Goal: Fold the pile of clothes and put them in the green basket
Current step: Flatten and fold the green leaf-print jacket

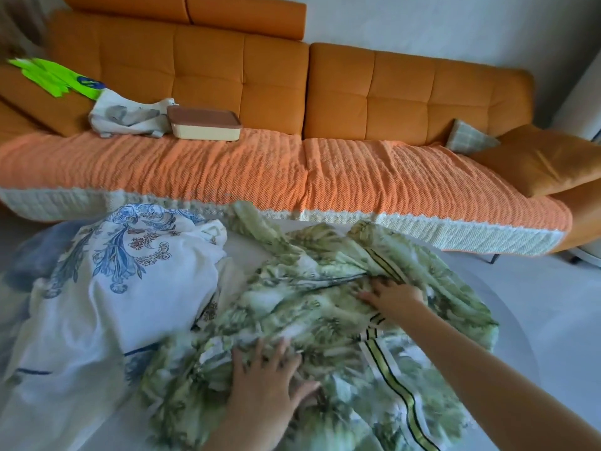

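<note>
Head view. A green leaf-print garment [312, 320] with a striped band lies spread and rumpled over the table [242, 255], in front of the sofa [325, 177]. Beside it to the left, overlapping its edge, sits a white garment with blue floral print [107, 288], bunched and not folded.

Left hand [270, 375]: fingers spread flat, pressing the near part of the green cloth, gripping nothing. Right hand [393, 294]: flat on the cloth further out, near the striped band, fingers extended, also gripping nothing. Edges are blurred.

Judgement: the step is flattening the green garment before the first fold. To do it well, sweep from the middle outward, get the striped band straight, and pull the far bunched edge clear of the white garment so the two do not fold together.

Containers: a cream box with a brown lid [205, 123] stands on the sofa seat, lid on, contents hidden. A white tote bag [130, 117] slumps against it; nothing shows inside. A bright green thing [55, 76] lies on the far left of the sofa; I cannot tell whether it is the green basket. No folded clothes are in any container.
</note>
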Demonstrator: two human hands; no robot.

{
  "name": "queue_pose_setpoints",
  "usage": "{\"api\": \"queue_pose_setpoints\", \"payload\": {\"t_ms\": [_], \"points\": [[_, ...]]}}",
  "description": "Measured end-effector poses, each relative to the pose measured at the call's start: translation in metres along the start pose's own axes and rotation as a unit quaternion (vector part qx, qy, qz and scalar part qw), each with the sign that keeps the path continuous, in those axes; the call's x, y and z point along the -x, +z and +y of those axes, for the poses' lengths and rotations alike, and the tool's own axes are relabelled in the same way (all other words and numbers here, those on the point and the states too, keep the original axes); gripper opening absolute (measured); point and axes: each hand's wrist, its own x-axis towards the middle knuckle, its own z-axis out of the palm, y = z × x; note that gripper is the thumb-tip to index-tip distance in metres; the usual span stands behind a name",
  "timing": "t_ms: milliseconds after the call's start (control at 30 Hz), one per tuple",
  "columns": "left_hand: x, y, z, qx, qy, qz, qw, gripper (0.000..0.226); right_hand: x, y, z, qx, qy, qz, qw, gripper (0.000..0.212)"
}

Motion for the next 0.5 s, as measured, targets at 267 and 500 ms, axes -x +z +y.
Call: {"api": "queue_pose_setpoints", "payload": {"t_ms": [267, 500], "points": [[-0.042, -0.041, 0.013, -0.031, -0.058, 0.126, 0.99, 0.055, 0.042, 0.004, 0.005, -0.231, 0.04, 0.095, 0.968, 0.038], [-0.043, -0.038, -0.004, 0.084, 0.072, 0.308, 0.945, 0.035, 0.075, 0.039, 0.064, -0.239, 0.233, 0.126, 0.934, 0.088]]}}
